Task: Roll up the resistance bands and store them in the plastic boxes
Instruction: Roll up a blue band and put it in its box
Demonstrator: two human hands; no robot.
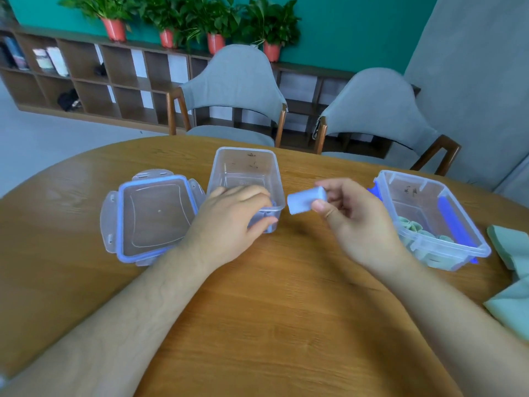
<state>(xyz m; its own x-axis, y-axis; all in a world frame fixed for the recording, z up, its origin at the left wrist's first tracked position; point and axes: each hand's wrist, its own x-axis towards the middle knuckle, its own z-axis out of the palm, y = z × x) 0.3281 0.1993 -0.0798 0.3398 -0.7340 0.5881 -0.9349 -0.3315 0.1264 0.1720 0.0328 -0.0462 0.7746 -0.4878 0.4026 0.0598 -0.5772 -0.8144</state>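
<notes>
Right hand [357, 222] pinches the rolled blue band [306, 199] between thumb and fingertips, above the table [272, 310], just right of the open middle box [246, 164]. Left hand [232, 224] grips that box's near rim, fingers curled over the edge, thumb on the outer wall. Right box [409, 176] holds green rolls [412, 226]; lid [156, 216] lies left of the middle box.

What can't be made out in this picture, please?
Head view: middle box near corner, behind the gripping left hand.
Head view: end of the blue roll, pinched in the right hand.
Head view: green bands, cut by the right edge.
Head view: dark marks in right box, too small.
</notes>
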